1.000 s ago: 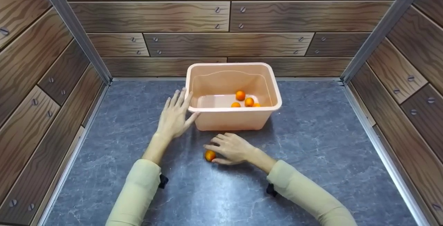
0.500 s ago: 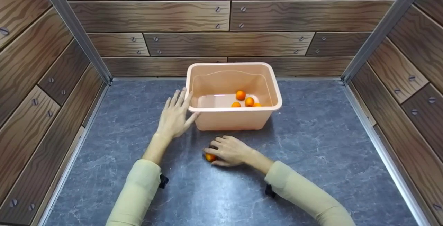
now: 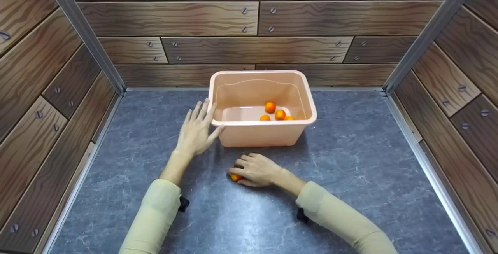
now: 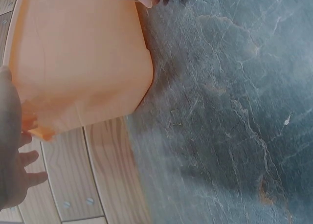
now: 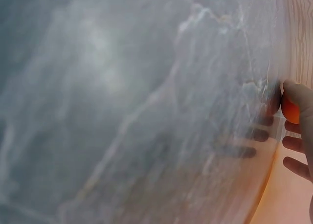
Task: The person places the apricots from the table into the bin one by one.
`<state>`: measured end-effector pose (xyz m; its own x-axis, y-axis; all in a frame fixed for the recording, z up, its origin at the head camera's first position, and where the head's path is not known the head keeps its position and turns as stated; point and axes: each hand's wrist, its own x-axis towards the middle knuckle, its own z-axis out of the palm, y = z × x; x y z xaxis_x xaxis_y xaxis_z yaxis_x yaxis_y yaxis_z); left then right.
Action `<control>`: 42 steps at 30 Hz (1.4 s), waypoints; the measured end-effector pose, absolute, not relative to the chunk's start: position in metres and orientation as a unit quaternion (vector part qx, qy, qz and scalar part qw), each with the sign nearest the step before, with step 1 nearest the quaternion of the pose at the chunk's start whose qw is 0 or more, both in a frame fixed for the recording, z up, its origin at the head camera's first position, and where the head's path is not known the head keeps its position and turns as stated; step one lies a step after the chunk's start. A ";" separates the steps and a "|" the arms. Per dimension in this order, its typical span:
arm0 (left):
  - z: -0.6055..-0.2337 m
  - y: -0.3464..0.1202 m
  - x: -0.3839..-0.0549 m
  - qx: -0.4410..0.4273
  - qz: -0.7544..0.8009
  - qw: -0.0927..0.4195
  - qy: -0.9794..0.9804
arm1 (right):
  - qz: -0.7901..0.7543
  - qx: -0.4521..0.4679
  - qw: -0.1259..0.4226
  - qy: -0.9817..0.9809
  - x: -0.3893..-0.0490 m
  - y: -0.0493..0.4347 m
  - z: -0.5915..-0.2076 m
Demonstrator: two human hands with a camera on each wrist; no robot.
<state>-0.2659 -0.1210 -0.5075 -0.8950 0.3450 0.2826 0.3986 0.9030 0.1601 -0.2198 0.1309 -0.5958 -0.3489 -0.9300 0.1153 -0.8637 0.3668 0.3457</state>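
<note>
In the head view a peach plastic bin [image 3: 260, 136] stands near the back wall, with several tangerines [image 3: 270, 107] on its floor. Straight, spread fingers of my left hand [image 3: 194, 131] rest against the bin's left rim; the left wrist view has that hand [image 4: 12, 150] at the bin's side. In front of the bin, my right hand [image 3: 258, 170] holds a tangerine [image 3: 235, 177] on the tabletop, partly covered by the fingers. From the right wrist, the tangerine [image 5: 290, 109] shows between thumb and index finger, the other fingers standing apart from it.
A grey marbled tabletop [image 3: 350, 160] lies under everything. Wood-patterned panels [image 3: 218, 18] enclose it at the back and both sides, with metal strips [image 3: 435, 184] along the edges.
My right hand has moved slightly left and its fingers have closed round the tangerine, covering more of it. The left hand and the bin stay where they were.
</note>
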 end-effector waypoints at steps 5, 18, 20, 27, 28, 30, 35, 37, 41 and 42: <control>-0.507 -0.121 -0.265 -0.192 -0.110 0.122 -0.968 | -0.110 0.552 0.154 -0.812 -0.219 0.132 -0.597; -0.506 -0.121 -0.265 -0.191 -0.113 0.122 -0.967 | -0.097 0.545 0.159 -0.817 -0.217 0.134 -0.585; -0.506 -0.121 -0.265 -0.190 -0.114 0.120 -0.968 | -0.095 0.545 0.159 -0.818 -0.217 0.134 -0.582; -0.506 -0.121 -0.265 -0.190 -0.112 0.118 -0.968 | -0.087 0.548 0.180 -0.812 -0.215 0.136 -0.572; -0.506 -0.121 -0.265 -0.190 -0.112 0.120 -0.968 | -0.087 0.550 0.187 -0.810 -0.215 0.137 -0.570; -0.507 -0.121 -0.265 -0.191 -0.110 0.123 -0.968 | -0.084 0.551 0.200 -0.806 -0.215 0.138 -0.567; -0.507 -0.121 -0.266 -0.192 -0.108 0.127 -0.967 | -0.059 0.543 0.214 -0.810 -0.216 0.142 -0.557; -0.507 -0.121 -0.265 -0.191 -0.108 0.123 -0.968 | -0.048 0.541 0.224 -0.809 -0.218 0.143 -0.553; -0.507 -0.120 -0.265 -0.189 -0.110 0.122 -0.968 | -0.032 0.539 0.250 -0.804 -0.219 0.146 -0.546; -0.507 -0.120 -0.265 -0.189 -0.110 0.120 -0.968 | -0.029 0.539 0.259 -0.801 -0.220 0.146 -0.544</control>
